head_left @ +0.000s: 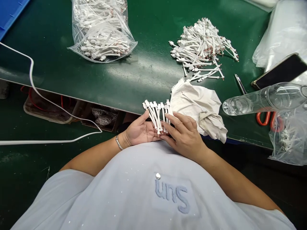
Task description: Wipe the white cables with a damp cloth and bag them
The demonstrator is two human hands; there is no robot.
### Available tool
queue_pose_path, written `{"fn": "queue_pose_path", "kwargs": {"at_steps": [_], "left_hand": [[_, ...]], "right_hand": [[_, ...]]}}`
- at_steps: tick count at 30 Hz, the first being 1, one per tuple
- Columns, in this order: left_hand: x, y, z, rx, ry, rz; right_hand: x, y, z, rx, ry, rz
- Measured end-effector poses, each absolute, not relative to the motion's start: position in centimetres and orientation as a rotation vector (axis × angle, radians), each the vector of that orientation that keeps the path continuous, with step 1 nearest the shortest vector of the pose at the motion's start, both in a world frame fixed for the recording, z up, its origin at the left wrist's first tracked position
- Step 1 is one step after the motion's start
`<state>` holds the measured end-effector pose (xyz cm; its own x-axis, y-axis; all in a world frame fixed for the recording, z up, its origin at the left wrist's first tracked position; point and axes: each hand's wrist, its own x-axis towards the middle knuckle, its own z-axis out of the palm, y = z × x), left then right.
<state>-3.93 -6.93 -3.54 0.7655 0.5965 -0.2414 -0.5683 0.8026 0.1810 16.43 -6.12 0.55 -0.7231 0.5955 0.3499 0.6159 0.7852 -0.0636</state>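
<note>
My left hand (141, 131) is palm up near the table edge, its thumb raised apart. Several short white cables (157, 116) lie fanned across its fingers, white plugs pointing away from me and bare coppery wire ends toward me. From the right, my right hand (185, 134) reaches over the right-hand cables, with its fingertips and thumb closed around them. Its fingers hide part of that group. Just beyond my right hand, a crumpled off-white cloth (184, 99) has a single cable on it. A loose pile of the same cables (201, 41) lies farther back on the green table.
A clear plastic bag (103, 35) full of cables stands at the back left. On the right are a pen (240, 83), a dark phone (281, 72), a clear bottle (261, 99) and red-handled scissors (263, 118). A white cord (52, 101) hangs at left.
</note>
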Motion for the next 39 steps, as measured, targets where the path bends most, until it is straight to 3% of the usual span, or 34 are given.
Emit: {"fn": "queue_pose_path", "kwargs": {"at_steps": [8,16,30,35,39], "left_hand": [[-3.9,-7.0,-3.8,0.009,0.274,0.645],[-4.1,-7.0,-4.3,-0.002,0.271,0.601],[-4.4,-6.7,-3.9,0.071,0.303,0.559],[-4.4,-6.7,-3.8,0.083,0.309,0.568],[-4.5,-6.8,-3.7,0.083,0.281,0.569]], "right_hand": [[15.8,-6.0,0.8,-0.915,-2.647,-0.022],[16.4,-5.6,0.7,-0.981,-2.565,0.452],[17.0,-4.0,2.0,-0.962,-2.12,0.121],[18.9,-2.0,1.4,-0.893,-1.96,-0.148],[21.2,-1.9,0.5,-0.769,-2.157,-0.412]]}}
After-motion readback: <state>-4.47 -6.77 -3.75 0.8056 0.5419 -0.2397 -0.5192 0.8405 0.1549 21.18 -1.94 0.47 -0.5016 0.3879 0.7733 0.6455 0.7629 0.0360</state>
